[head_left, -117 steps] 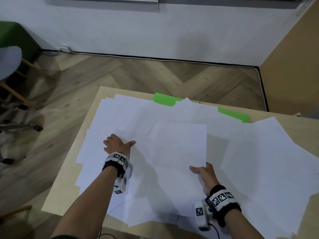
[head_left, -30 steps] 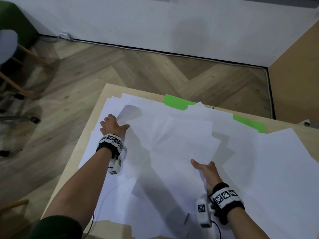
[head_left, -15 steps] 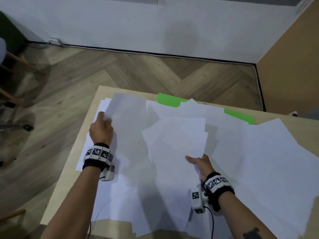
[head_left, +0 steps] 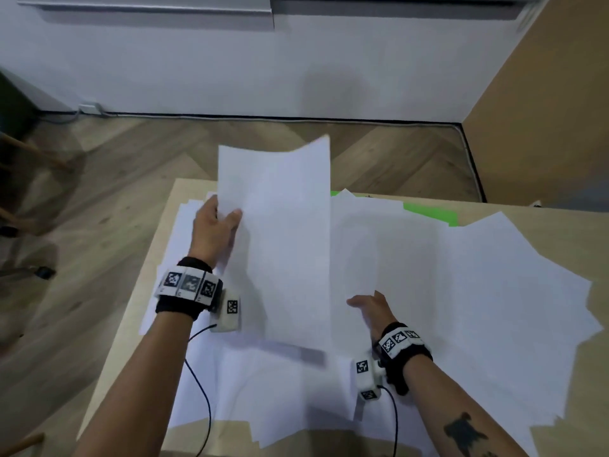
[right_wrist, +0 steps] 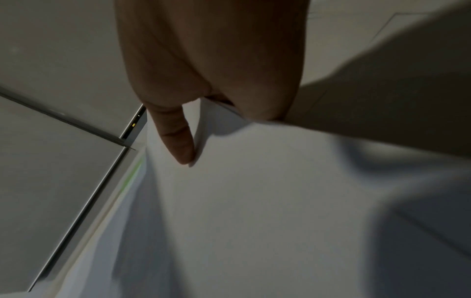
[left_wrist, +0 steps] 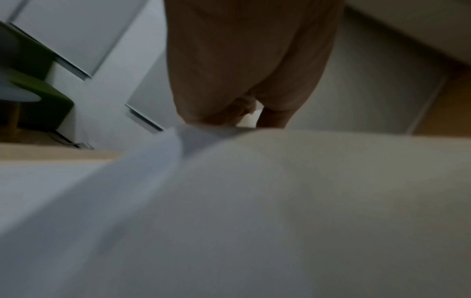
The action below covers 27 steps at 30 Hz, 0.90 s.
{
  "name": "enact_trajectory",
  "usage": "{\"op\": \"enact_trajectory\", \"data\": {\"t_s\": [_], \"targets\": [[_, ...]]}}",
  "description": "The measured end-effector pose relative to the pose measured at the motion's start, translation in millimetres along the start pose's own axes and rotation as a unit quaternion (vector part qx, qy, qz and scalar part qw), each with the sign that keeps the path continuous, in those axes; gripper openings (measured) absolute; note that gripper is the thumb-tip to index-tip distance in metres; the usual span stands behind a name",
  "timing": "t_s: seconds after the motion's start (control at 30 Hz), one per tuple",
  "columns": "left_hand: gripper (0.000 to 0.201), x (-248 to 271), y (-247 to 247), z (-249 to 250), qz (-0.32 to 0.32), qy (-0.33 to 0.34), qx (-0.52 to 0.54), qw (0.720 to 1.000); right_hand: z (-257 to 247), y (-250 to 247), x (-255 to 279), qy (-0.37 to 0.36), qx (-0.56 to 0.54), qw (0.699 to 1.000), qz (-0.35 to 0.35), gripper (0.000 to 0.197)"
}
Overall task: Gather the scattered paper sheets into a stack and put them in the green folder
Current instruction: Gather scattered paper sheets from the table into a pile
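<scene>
With the left hand pinching a raised sheet and the right hand gripping a gathered sheaf's near edge, lay it squarely on that sheaf, since loose papers half-bury the green folder at the table's far edge.

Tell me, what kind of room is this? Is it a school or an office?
Probably an office or study room, though I can't be sure. A light wooden desk is strewn with plain white paper sheets over a bright green folder. There's herringbone wood flooring and a plain white wall.
</scene>
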<state>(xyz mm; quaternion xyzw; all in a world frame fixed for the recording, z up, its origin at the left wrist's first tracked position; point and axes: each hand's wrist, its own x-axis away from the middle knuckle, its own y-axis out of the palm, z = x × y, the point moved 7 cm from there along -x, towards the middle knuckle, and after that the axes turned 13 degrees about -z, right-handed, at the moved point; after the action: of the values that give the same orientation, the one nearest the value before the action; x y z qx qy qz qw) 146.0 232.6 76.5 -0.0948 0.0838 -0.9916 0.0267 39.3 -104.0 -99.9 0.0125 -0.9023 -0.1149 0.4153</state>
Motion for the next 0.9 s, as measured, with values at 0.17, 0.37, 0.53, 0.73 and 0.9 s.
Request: {"op": "enact_trajectory", "data": {"t_s": [0.17, 0.37, 0.53, 0.73, 0.9], "targets": [[0.008, 18, 60, -64, -0.051, -0.070, -0.200, 0.976, -3, -8, 11, 0.001, -0.004, 1.000, 0.004, 0.069], [0.033, 36, 109, -123, -0.120, -0.151, -0.216, 0.957, -5, -12, 19, -0.041, -0.048, 0.998, -0.018, 0.109], [0.035, 41, 137, -121, -0.151, -0.139, -0.205, 0.957, -14, -18, 22, -0.072, 0.036, 0.996, -0.046, 0.054], [0.072, 33, 132, -94, -0.169, -0.121, 0.033, 0.978, -58, -23, 49, -0.125, 0.026, 0.990, -0.064, 0.045], [0.066, 35, 146, -41, -0.362, -0.095, 0.079, 0.924, -108, -40, 74, -0.173, 0.009, 0.983, -0.060, 0.089]]}}
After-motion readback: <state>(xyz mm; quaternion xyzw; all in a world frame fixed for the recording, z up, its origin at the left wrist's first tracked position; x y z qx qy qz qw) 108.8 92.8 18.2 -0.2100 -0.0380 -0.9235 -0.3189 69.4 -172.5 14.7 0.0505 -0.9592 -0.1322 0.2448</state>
